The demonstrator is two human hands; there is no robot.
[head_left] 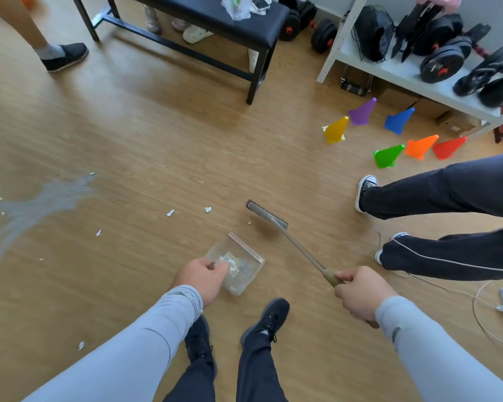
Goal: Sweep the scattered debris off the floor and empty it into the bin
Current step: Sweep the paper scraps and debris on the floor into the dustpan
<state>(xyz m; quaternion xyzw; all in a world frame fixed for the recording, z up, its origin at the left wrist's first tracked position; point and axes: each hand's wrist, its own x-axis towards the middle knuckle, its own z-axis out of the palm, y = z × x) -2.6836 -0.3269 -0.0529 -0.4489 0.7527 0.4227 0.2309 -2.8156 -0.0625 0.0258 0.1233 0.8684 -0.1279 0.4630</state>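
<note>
Debris of small white paper scraps [170, 212] lies scattered on the wooden floor [145, 146] at centre and left of frame. Left hand [202, 278] grips a clear plastic dustpan [238, 264] holding scraps at lower centre. Right hand [360, 294] curls tightly around the tan handle of a long grey broom [266, 214], right of the dustpan.

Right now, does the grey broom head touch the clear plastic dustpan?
Apart. The head view shows bare wooden floor between the grey broom head and the clear plastic dustpan.
</note>
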